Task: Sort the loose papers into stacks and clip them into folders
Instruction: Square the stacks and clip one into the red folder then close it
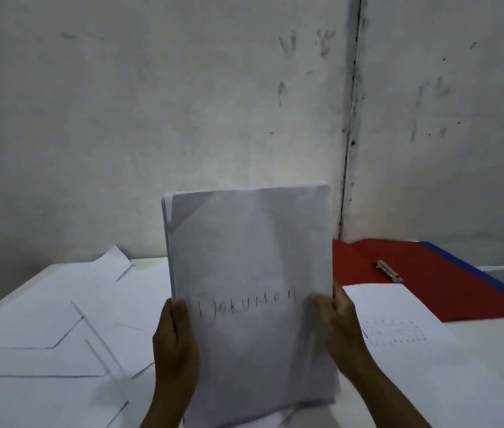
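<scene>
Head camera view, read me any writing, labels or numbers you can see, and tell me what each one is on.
"Dokumen": handwritten on the top sheet of the paper stack held upright by both hands.
Dotted printed block on the sheet lying at right: too faint to read.
Red folder and its metal clip: no text visible.

Both my forearms come up from the bottom edge, wrists angled inward. My left hand grips the left edge of the paper stack, thumb on the front. My right hand grips the right edge the same way. Fingers behind the sheets, hidden.
</scene>
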